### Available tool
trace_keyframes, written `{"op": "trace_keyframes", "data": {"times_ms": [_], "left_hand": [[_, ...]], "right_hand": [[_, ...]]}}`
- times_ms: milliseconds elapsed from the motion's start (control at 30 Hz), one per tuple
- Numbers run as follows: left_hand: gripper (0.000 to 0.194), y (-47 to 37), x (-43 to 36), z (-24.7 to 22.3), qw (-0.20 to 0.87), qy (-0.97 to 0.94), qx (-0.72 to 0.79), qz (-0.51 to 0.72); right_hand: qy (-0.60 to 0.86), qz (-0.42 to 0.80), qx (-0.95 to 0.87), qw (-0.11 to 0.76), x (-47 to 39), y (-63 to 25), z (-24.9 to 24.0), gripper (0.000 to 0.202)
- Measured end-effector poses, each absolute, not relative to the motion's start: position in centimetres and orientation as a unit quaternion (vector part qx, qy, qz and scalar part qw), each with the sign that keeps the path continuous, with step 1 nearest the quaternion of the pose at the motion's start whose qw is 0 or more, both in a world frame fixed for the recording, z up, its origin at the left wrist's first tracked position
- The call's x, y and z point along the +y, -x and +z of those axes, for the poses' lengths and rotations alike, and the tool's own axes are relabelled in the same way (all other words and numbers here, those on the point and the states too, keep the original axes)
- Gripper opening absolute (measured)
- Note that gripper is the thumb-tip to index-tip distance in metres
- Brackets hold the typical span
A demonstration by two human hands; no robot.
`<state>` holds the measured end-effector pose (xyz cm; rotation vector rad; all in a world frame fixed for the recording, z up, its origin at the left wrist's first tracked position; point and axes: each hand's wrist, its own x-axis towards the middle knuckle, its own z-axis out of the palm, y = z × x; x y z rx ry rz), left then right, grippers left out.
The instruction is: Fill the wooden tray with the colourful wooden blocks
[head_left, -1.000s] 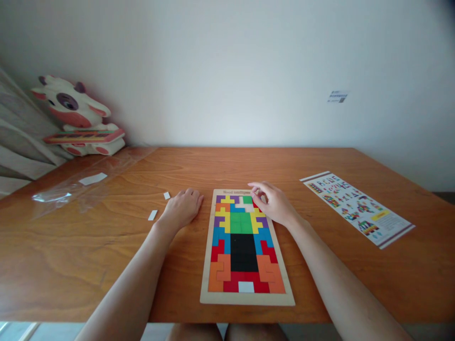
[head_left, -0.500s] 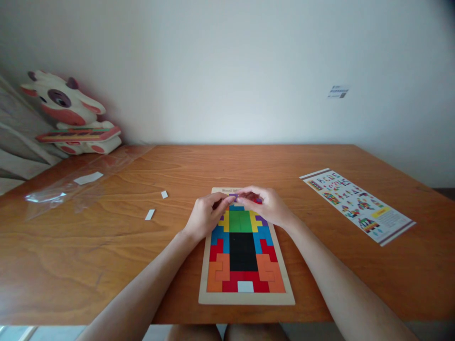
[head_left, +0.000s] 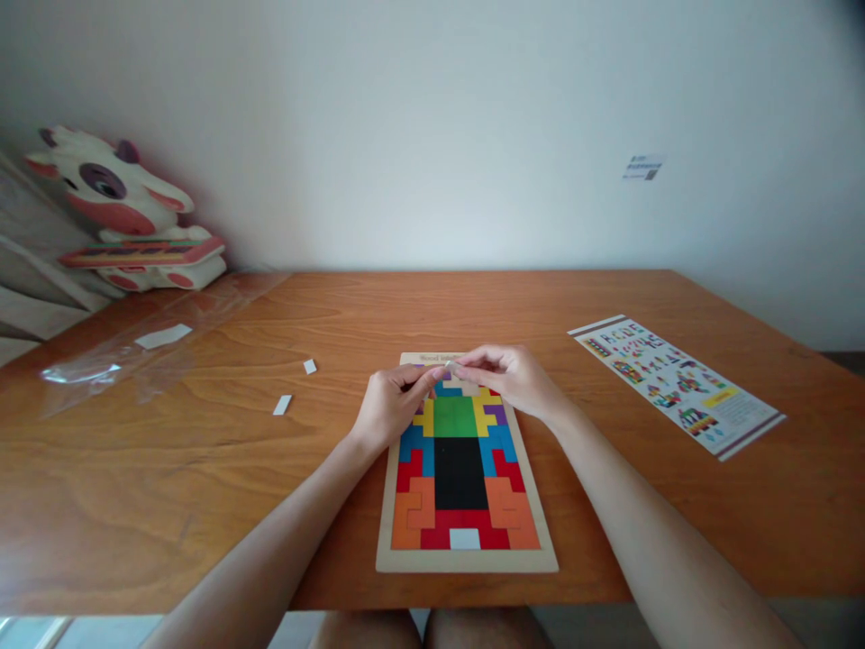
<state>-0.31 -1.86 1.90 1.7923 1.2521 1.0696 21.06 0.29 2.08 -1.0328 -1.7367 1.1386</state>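
Left hand (head_left: 389, 406) has joined right hand (head_left: 519, 379) over the puzzle board (head_left: 466, 562). Fingers of both pinch a small pale piece (head_left: 451, 365), likely turning it; careful alignment seems needed next.

The left forearm (head_left: 277, 532) and right forearm (head_left: 639, 514) are bare as far as they show, smooth and slim, broadest toward the lower edge and tapering to narrow wrists (head_left: 358, 446); the left hand (head_left: 388, 407) and right hand (head_left: 519, 383) are bare too, with slender fingers (head_left: 481, 374); the nails are too small to make out; two rounded legs (head_left: 368, 631), dim in shade, show only in part.
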Motion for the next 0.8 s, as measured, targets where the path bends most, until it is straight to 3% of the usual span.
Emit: {"op": "trace_keyframes", "data": {"times_ms": [100, 367, 800], "left_hand": [[0.049, 0.7, -1.4, 1.7, 0.322, -0.685, 0.5, 0.421], [0.036, 0.7, -1.0, 1.2, 0.337, -0.694, 0.491, 0.404], [0.028, 0.4, -1.0, 0.5, 0.366, -0.68, 0.504, 0.388]], "right_hand": [[0.44, 0.405, -0.701, 0.388, 0.5, -22.1, 2.4, 0.026], [0.488, 0.322, -0.77, 0.258, 0.8, -23.1, 1.8, 0.015], [0.471, 0.287, -0.811, 0.198, 0.7, -23.5, 2.2, 0.022]]}}
